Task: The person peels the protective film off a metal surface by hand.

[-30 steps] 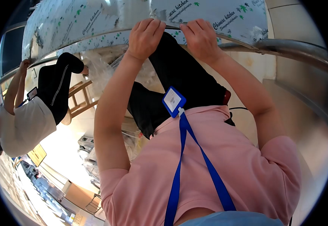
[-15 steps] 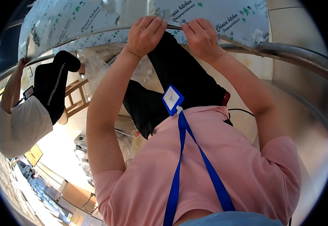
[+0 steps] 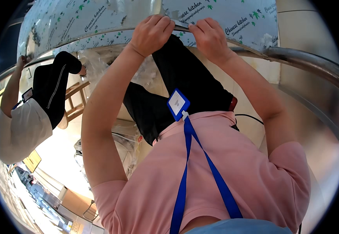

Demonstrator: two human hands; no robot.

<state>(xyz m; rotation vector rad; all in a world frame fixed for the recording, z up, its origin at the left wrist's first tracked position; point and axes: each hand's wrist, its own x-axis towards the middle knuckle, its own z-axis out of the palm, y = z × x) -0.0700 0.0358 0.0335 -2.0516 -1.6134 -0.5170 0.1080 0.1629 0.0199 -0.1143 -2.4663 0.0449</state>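
A large panel (image 3: 111,19) covered in pale blue film, printed with "Chinese kitchen" and green leaves, spans the top of the view. At its near edge, my left hand (image 3: 152,34) is closed, with its fingers curled on the film. My right hand (image 3: 209,38) is closed a little to the right, also pinching the film at the edge. Between the two hands a narrow strip of the edge (image 3: 181,25) shows, with lifted film. The fingertips of both hands are partly hidden.
On the left a co-worker (image 3: 25,124) sits with a hand at the panel's far left edge. A wooden stool (image 3: 76,102) and clear plastic sheeting (image 3: 95,70) lie below the panel. A curved metal pipe (image 3: 309,58) runs off to the right.
The film strip between my hands shows more. My left hand has shifted slightly up and right, my left elbow outward to the left. The co-worker appears a little further left.
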